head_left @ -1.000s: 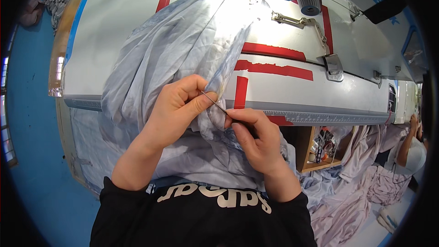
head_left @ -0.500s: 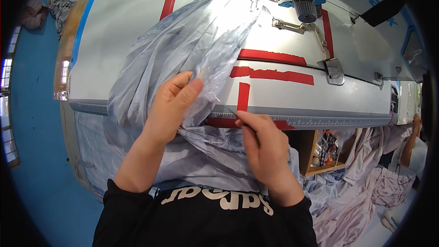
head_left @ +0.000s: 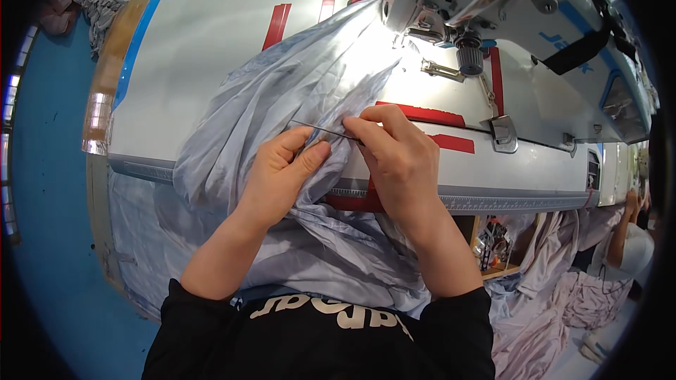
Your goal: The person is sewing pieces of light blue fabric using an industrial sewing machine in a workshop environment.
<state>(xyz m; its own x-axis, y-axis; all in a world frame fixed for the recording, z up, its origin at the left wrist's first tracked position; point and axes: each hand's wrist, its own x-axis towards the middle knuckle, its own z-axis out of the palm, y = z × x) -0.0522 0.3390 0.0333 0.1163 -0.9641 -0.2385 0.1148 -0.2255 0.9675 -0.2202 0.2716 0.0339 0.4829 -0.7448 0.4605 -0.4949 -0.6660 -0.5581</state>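
Note:
Pale blue-grey fabric [head_left: 264, 98] runs in folds from under the sewing machine head [head_left: 429, 24] down over the front edge of the table. My left hand [head_left: 285, 172] pinches it near the edge, thumb against forefinger. Close by on the right, my right hand [head_left: 398, 155] grips a thin dark pointed tool [head_left: 325, 129], its tip reaching left over the cloth just above my left fingers. Whether the tool has one prong or two cannot be made out. Bright lamplight washes out the area around the needle.
A ruler strip [head_left: 507, 201] lines the front edge of the white table [head_left: 204, 35]. Red tape strips [head_left: 422, 114] mark its top. An open wooden compartment [head_left: 500, 243] with small items sits below. Pinkish fabric [head_left: 542, 309] is heaped at right, near another person [head_left: 627, 246].
My right hand has moved up and left, bringing the thin tool from the table edge to over the cloth beside my left hand. The left hand keeps its pinch.

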